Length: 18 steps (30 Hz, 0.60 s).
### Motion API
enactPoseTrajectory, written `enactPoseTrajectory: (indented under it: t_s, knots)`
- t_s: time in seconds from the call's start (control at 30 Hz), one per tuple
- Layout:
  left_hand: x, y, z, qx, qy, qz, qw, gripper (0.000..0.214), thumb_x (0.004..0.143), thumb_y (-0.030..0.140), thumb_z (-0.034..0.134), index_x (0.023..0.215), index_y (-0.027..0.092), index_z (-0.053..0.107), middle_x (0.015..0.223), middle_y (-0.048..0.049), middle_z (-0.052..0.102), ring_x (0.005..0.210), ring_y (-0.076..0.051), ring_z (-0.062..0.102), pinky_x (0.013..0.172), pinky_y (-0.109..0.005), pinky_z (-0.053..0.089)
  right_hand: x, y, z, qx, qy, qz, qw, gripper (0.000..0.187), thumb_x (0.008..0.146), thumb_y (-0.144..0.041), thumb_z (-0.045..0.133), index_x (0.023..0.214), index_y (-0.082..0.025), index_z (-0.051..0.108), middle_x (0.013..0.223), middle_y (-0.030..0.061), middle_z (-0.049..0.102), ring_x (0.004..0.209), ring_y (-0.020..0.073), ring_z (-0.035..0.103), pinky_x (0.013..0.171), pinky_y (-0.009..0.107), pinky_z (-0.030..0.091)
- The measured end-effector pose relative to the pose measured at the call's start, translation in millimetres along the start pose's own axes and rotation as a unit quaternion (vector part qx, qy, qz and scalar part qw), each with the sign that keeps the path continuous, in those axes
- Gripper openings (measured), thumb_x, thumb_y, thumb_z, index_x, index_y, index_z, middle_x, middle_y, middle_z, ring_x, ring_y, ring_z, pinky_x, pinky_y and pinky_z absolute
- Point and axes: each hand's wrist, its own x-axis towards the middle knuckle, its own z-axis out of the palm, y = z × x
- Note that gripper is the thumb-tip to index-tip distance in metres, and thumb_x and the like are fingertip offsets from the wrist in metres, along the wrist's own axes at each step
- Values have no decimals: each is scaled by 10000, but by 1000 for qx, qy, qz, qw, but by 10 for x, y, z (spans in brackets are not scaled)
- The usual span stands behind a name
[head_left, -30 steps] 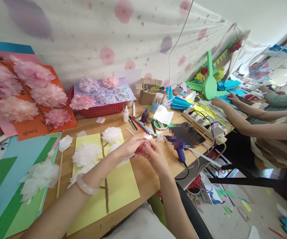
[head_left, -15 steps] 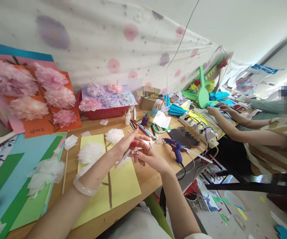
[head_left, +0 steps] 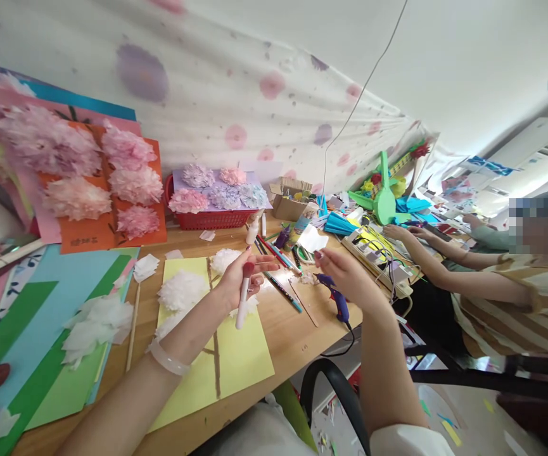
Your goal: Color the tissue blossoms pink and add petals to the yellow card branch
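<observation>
My left hand (head_left: pixel 240 278) is over the yellow sheet (head_left: pixel 248 361), closed on a makeup brush (head_left: pixel 242 304) with a pale handle and a reddish-pink head pointing up. White tissue-paper flowers (head_left: pixel 182 290) lie on that sheet beside a brown painted stem (head_left: pixel 216 361). To the right, my right hand (head_left: pixel 343 275) is raised above the blue glue gun (head_left: pixel 337 297), apart from my left. Its thumb and fingers are pinched together; whatever is between them, if anything, cannot be made out.
Pencils and markers (head_left: pixel 280 291) lie beyond my hands. A red basket (head_left: pixel 211 220) of tissue flowers stands behind, with a small white bottle (head_left: pixel 253 231) nearby. A wired power strip (head_left: pixel 378 259) is at the right. Another person's hands (head_left: pixel 400 234) work farther along the table.
My hands were together around the brush; now they are apart. My right hand has moved right and up, while the brush in my left has turned more upright.
</observation>
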Motion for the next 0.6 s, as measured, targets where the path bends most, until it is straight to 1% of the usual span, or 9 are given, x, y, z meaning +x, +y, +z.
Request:
enactPoseTrajectory:
  t_s: [0.1,0.17,0.23,0.3,0.37,0.43,0.5,0.53,0.6]
  knots:
    - [-65,44,-29,-12,17,14,1000,430,977,345,372,852,94,698,767,-125,733,323,-38,410,291,-156,263,90,-106,-222,-40,89,-17,995,408,938,-546,413,726,-211,512,651,-9,490,634,148,452,609,281,378]
    - [-118,82,-30,-22,24,26,999,408,969,323,386,824,96,693,740,-119,728,316,-41,396,293,-161,267,143,-183,-355,-41,145,-19,988,426,927,-576,434,730,-212,538,608,-12,484,604,147,471,590,280,394]
    - [-166,119,-28,-35,26,39,998,397,964,303,398,774,98,680,666,-102,705,312,-47,390,295,-165,261,205,-261,-483,-28,172,-28,984,438,905,-607,471,740,-211,562,584,-13,484,580,146,489,567,277,422]
    - [-210,152,-31,-53,26,58,997,423,966,307,405,671,115,639,530,-51,626,307,-52,379,299,-161,245,290,-357,-604,-15,166,-39,985,444,877,-621,519,736,-205,580,589,-6,500,574,143,509,554,277,461]
    - [-255,177,-40,-75,21,80,994,474,970,333,417,559,144,558,404,14,483,297,-51,348,306,-155,235,400,-492,-708,-14,106,-30,994,446,851,-615,568,714,-192,604,603,0,517,567,133,532,552,282,508]
    - [-305,195,-57,-94,11,95,991,514,967,366,438,496,165,477,353,50,365,292,-50,313,315,-155,245,533,-666,-781,-28,-9,5,1000,399,821,-566,638,735,-178,659,637,12,563,576,129,572,544,282,543]
    - [-356,206,-80,-109,2,103,989,536,966,384,445,474,172,434,346,57,328,295,-51,299,323,-159,256,687,-842,-819,-57,-138,49,988,282,772,-450,735,815,-172,727,714,32,643,611,133,626,530,266,552]
    - [-381,210,-93,-115,-2,107,988,544,967,387,444,467,174,419,346,56,326,299,-51,300,325,-160,257,772,-917,-829,-75,-183,68,978,234,740,-374,775,851,-170,748,760,41,677,627,134,649,530,257,549]
    - [-423,213,-116,-128,-7,115,985,550,967,384,447,461,176,394,349,56,322,306,-51,304,327,-163,252,953,-1016,-846,-116,-233,90,961,210,699,-231,804,890,-150,769,801,48,711,635,129,671,552,257,540]
